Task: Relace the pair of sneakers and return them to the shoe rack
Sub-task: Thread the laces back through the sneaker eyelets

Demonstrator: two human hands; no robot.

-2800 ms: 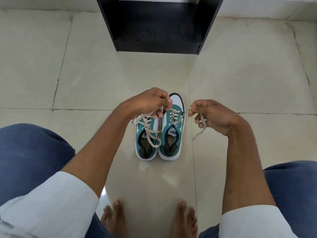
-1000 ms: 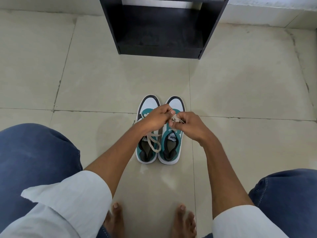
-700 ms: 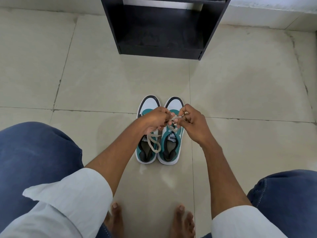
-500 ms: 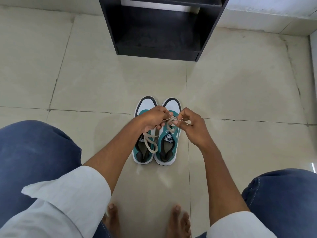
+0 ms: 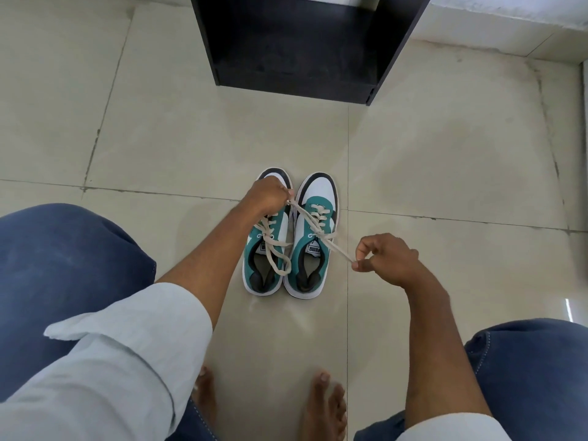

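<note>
Both hands pinched the right sneaker's lace [image 5: 313, 225] taut: left hand [image 5: 265, 198] over the toes, right hand [image 5: 386, 262] beside the right sneaker [image 5: 313, 249]; shoe rack [image 5: 305, 49] stood beyond.

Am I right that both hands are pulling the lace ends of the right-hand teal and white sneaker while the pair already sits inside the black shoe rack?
Not quite. The head view shows the teal and white sneakers on the beige tiled floor, in front of the black shoe rack. The left hand and right hand do pull the cream lace taut.
</note>
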